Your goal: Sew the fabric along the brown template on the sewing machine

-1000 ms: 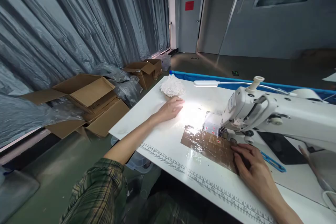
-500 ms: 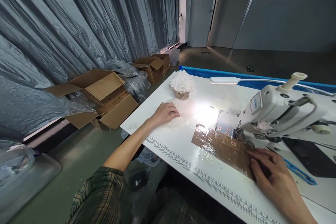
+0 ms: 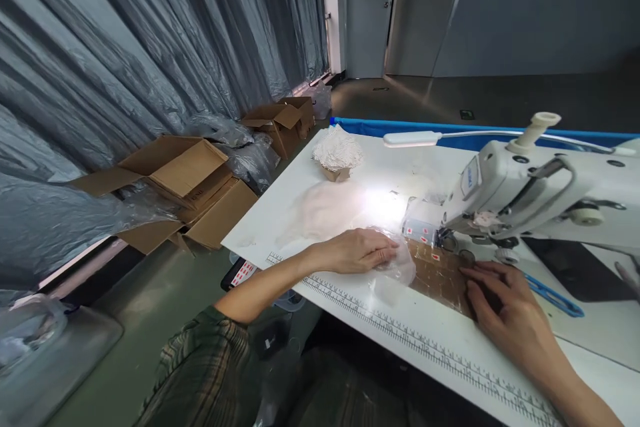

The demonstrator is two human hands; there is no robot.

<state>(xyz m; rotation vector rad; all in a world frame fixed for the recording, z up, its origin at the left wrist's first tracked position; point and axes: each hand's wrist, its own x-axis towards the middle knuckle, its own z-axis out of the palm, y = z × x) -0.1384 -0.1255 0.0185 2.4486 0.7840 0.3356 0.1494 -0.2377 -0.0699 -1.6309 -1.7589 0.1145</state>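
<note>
My left hand (image 3: 357, 250) is closed, its fingertips pinching a thin, see-through whitish piece of sheer material (image 3: 403, 273). That piece lies over the left end of a brown board covered in clear tape (image 3: 440, 283). My right hand (image 3: 510, 303) rests at the board's right end, fingers apart and lying on the surface, with nothing seen in its grasp. Just beyond the board stands a white sewing machine (image 3: 525, 193), its needle area close to both hands. A small clear plate with red marks (image 3: 420, 230) sits left of the needle.
More sheer material (image 3: 325, 210) lies on the white table (image 3: 280, 213), near a stack of white lacy pieces (image 3: 337, 150). A lamp (image 3: 413, 139) shines on the table. Blue thread snips (image 3: 555, 295) and a dark flat panel (image 3: 580, 270) are at right. Cardboard boxes (image 3: 190, 170) stand on the floor.
My left hand has moved right from the sheer material to the brown board, bringing a sheer piece with it. My right hand stays at the board's right end. The view has shifted slightly.
</note>
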